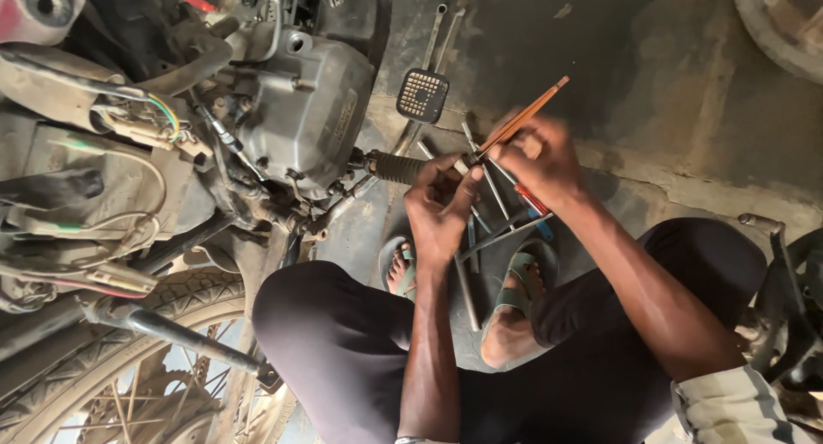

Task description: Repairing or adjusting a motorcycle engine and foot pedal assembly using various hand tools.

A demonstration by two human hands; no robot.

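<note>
My right hand [538,163] grips a screwdriver with an orange handle [525,116], whose handle points up and to the right. Its tip meets my left hand [441,208], which is closed on a small part that I cannot make out. Both hands hover just right of the motorcycle's footpeg [396,167] with its ribbed black rubber. The grey engine case [304,110] stands a little further left.
Several metal rods and tools [489,238] lie on the concrete floor under my hands, near my sandalled feet [513,303]. A square pedal pad [422,95] sits above them. The spoked rear wheel [146,375] is at bottom left, another machine's parts [784,298] at right.
</note>
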